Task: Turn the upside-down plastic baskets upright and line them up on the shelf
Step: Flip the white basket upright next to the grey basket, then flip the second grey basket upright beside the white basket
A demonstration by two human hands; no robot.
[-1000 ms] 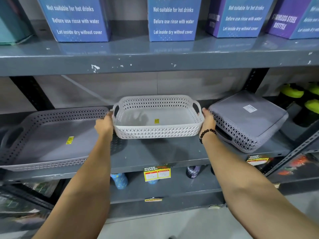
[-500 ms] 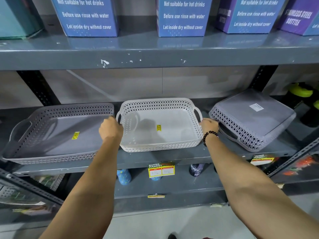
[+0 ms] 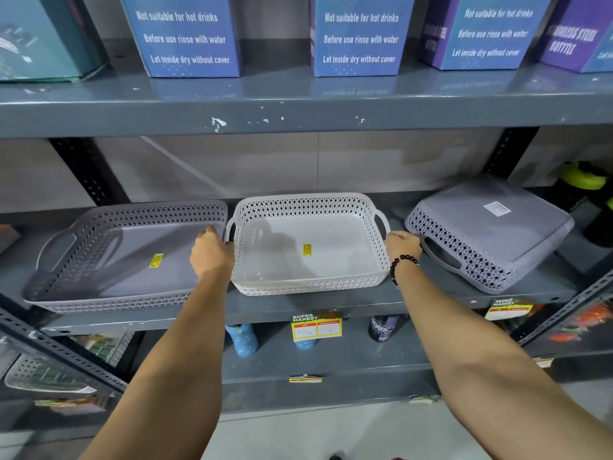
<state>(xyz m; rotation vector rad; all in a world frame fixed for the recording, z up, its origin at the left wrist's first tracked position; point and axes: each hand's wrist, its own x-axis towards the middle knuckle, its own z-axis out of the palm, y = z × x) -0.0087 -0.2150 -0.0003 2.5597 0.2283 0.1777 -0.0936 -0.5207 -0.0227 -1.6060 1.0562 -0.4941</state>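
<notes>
A white perforated basket (image 3: 308, 257) stands upright on the middle of the grey shelf (image 3: 265, 312). My left hand (image 3: 210, 252) grips its left handle and my right hand (image 3: 403, 245) grips its right handle. To its left a larger grey basket (image 3: 126, 257) also stands upright, its rim close to the white one. On the right another grey basket (image 3: 494, 232) lies upside down and tilted, bottom up with a white label, its handle toward my right hand.
Blue and purple boxes (image 3: 360, 34) line the shelf above. Green-capped bottles (image 3: 583, 180) stand at the far right behind the overturned basket. Small bottles (image 3: 242, 340) and price tags (image 3: 316, 325) sit on and below the shelf edge. A metal rack (image 3: 63, 353) angles in at the lower left.
The white basket came down from the air and now rests on the shelf beside the grey one. Both hands stayed on its handles.
</notes>
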